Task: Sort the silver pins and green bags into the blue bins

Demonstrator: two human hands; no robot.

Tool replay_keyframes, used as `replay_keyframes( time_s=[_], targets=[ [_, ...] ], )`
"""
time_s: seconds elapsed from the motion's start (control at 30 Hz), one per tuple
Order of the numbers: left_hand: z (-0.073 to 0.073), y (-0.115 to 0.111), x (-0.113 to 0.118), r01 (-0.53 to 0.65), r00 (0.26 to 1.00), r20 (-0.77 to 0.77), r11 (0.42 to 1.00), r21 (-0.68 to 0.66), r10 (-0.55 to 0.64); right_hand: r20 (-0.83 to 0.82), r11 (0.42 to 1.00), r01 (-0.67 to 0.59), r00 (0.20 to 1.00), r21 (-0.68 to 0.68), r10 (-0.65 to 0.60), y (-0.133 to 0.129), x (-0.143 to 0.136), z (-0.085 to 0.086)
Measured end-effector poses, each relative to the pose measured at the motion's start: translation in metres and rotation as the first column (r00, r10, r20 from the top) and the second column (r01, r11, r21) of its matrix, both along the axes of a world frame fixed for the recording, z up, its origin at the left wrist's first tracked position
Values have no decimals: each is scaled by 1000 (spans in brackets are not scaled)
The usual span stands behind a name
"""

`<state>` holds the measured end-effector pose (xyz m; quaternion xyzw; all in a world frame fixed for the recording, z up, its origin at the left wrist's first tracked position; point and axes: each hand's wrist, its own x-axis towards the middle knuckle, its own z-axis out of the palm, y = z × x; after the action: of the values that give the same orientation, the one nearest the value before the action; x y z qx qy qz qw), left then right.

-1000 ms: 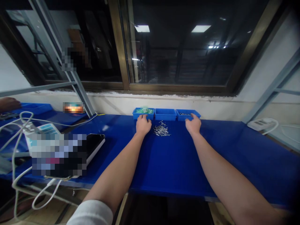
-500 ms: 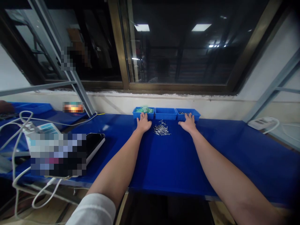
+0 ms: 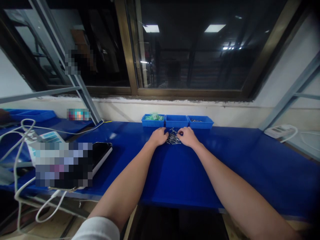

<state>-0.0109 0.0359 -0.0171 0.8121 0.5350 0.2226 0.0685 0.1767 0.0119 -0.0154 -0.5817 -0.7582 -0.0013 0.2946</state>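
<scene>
A small heap of thin silver fasteners, screws or nails by their look, lies on the blue tabletop. From the left, my left hand reaches its edge with the fingers curled in. My right hand is at the opposite side, thumb and fingers bent toward each other at the heap. Whether either hand pinches any of the fasteners is hidden. Behind them stand three blue bins: the left bin with green-and-white packets in it, the middle bin with nothing showing inside, and the right bin holding some small dark metal pieces.
A dark-screened device lies at the left, partly pixelated, among white cables. A white box-like object with a cord rests at the right end. Grey metal posts rise at both sides, and a window and wall close off the back.
Both hands have left the fronts of the outer bins and moved inward and slightly toward me, to the heap. Their spread fingers have curled. The heap looks narrower.
</scene>
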Motion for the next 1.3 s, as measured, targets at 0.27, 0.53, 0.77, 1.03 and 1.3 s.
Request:
replay_keyframes(
  time_s=[0.27,0.53,0.77,1.03,1.3],
  targets=[
    [-6,-18,19,96,983,-144,988,-118,-112,-40,994,-67,997,-89,64,0,-3,-3],
    [-3,-19,20,102,981,-148,986,-132,-122,-97,983,-137,987,-119,125,3,3,-2],
    [-2,-20,20,99,984,-133,988,-118,-114,-131,974,-184,977,-132,167,4,7,-3],
    [-4,-20,20,102,984,-136,989,-104,-116,42,981,-184,981,-64,187,3,5,-7],
    [3,-19,21,212,977,-35,966,151,-209,-304,942,-335,896,11,322,-5,-1,6]
  ],
)
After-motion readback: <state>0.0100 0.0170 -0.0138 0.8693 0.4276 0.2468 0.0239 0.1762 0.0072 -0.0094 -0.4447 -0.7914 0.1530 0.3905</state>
